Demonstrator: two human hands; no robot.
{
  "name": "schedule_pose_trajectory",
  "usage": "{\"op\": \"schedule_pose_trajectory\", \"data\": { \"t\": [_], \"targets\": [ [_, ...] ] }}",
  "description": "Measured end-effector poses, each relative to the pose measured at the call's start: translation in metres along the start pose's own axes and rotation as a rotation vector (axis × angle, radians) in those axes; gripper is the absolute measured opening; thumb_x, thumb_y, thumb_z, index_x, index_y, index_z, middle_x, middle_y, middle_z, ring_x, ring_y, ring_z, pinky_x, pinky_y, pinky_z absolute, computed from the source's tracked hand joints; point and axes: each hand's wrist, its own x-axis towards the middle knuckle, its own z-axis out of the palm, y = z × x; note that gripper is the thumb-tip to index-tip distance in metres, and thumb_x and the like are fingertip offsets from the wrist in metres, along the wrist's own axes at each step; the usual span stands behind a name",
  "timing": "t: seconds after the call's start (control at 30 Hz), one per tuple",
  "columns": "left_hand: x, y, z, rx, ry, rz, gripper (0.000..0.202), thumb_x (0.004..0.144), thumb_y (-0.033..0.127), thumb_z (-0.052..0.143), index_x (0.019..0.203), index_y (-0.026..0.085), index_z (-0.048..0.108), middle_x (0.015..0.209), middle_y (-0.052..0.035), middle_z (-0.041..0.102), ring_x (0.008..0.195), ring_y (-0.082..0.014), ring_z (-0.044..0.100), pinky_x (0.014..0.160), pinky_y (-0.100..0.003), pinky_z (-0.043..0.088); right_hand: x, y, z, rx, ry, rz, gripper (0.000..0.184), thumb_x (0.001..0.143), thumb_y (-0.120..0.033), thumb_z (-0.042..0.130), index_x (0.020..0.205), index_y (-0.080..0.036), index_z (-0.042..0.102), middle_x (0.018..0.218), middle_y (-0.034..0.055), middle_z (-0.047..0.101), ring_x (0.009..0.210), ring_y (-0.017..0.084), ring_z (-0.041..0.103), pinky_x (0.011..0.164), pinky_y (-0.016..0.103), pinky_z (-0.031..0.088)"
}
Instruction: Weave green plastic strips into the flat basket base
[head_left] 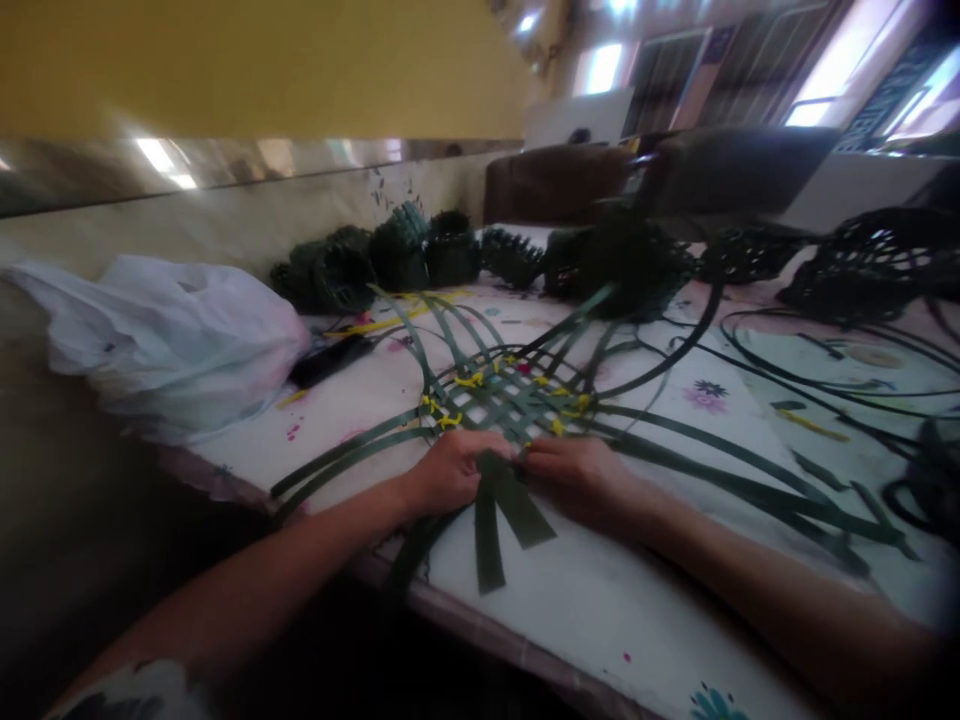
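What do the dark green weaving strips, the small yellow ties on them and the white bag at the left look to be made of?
The green strips look like flat plastic strapping: even width, smooth with a slight sheen, springy curves. The yellow ties are too small to settle, perhaps plastic or coated wire. The white bag looks like thin plastic film, translucent and crumpled. Both hands pinch strip ends.

No legible text, label, brand or number on anything in view.
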Motion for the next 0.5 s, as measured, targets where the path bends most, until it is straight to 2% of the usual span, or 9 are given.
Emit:
{"op": "schedule_pose_trajectory", "data": {
  "t": [0.17,0.3,0.43,0.5],
  "targets": [
    [0.03,-0.006,-0.018,-0.109,-0.194,0.06,0.019,0.086,0.026,0.064,0.099,0.015,0.072,0.095,-0.0051,0.074,0.089,-0.0168,0.068,0.083,-0.025,0.052,-0.012,-0.01,-0.004,-0.101,0.043,0.191,0.021,0.09,-0.009,0.043,0.083,-0.016,0.062,0.078,0.0032,0.057,0.065,0.012,0.051,0.058,0.023,0.031],
    [0.052,-0.015,-0.032,-0.083,-0.326,0.077,0.023,0.086,0.027,0.065,0.104,0.015,0.073,0.097,-0.004,0.073,0.089,-0.016,0.066,0.082,-0.025,0.051,-0.007,-0.014,0.001,-0.201,0.089,0.357,0.022,0.084,-0.006,0.045,0.079,-0.017,0.063,0.077,0.003,0.06,0.067,0.013,0.052,0.061,0.023,0.031],
    [0.064,-0.023,-0.036,0.002,-0.44,0.007,0.019,0.087,0.028,0.063,0.097,0.015,0.072,0.086,-0.0013,0.071,0.079,-0.0142,0.064,0.075,-0.023,0.05,0.001,-0.019,0.01,-0.182,0.064,0.457,0.017,0.082,-0.007,0.05,0.082,-0.017,0.064,0.084,0.0032,0.065,0.07,0.013,0.054,0.064,0.023,0.033],
    [0.065,-0.022,-0.037,0.043,-0.448,-0.051,0.018,0.087,0.028,0.062,0.094,0.015,0.071,0.083,-0.001,0.072,0.077,-0.0145,0.064,0.073,-0.024,0.05,0.003,-0.02,0.013,-0.177,0.043,0.49,0.017,0.083,-0.009,0.052,0.086,-0.017,0.066,0.087,0.0036,0.067,0.072,0.013,0.056,0.064,0.023,0.033]
  ]
}}
